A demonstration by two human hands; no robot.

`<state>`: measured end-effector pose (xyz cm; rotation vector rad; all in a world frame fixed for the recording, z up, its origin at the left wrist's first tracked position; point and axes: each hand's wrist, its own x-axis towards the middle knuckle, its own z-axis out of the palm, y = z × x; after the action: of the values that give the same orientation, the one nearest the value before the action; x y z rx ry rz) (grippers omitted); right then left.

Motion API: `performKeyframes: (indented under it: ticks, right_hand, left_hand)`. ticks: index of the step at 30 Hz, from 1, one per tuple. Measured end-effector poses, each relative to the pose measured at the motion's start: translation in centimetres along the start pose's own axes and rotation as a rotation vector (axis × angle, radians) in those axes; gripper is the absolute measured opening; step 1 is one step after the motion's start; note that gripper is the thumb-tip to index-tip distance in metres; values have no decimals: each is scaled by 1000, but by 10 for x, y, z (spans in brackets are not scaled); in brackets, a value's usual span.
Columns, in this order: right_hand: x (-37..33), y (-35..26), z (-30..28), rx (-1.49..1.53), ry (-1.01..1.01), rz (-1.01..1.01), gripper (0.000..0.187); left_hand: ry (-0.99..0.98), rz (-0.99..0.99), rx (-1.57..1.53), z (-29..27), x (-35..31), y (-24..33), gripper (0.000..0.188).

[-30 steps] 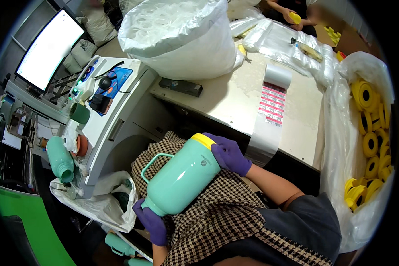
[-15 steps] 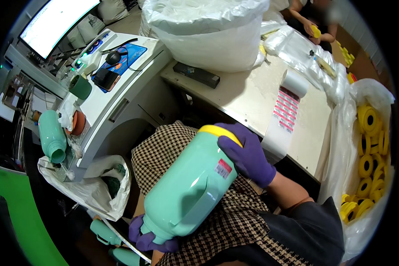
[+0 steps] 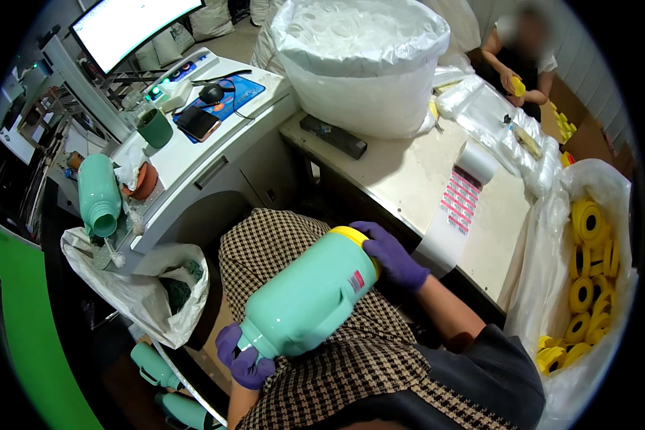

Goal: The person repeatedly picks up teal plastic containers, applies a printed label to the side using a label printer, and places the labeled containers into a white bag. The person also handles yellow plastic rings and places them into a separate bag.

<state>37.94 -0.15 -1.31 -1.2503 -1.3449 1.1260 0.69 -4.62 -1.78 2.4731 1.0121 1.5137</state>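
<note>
A glossy mint-green jug (image 3: 294, 287) lies tilted across my lap, its neck toward the lower left and its handle on the near side. Around its wide upper right end runs a yellow ring (image 3: 350, 235). A small red and white label (image 3: 356, 280) sticks to its side near that end. Closed round the neck is my left hand (image 3: 245, 358), in a purple glove. My right hand (image 3: 394, 258), gloved likewise, grips the yellow-ringed end, with some fingers hidden behind it. A brown and black houndstooth apron (image 3: 265, 240) lies under the jug.
A label roll (image 3: 476, 163) lies on the table (image 3: 401, 168), beside a big sack (image 3: 358, 93) of clear pieces. At right, a plastic bag (image 3: 530, 287) holds yellow rings (image 3: 580, 294). Another green jug (image 3: 97, 190) rests by the desk. A co-worker (image 3: 527, 72) sits at far right.
The jug has turned slightly flatter, its yellow end moving right and down, with both hands still on it. The whole view has shifted, showing more of the sack's top and the co-worker.
</note>
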Motion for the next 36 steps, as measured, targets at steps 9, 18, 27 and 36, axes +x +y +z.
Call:
performKeyframes:
  ticks: [9,18,27,36]
  right_hand:
    - [17,15,-13,-428,0,81,39]
    - [-11,11,37,-626,366,-368,29]
    - [-23,-35,33,-435,354,-405,38]
    - [5,-15,27,-257,27,-592,66]
  left_hand:
    - [-29,273,-18,17,28,-26,26]
    - [203,73,-251,17,19,-65,31]
    - [262,-374,-309,14,40,-47,35]
    - [327,-1197,-997,0,20,-64,28]
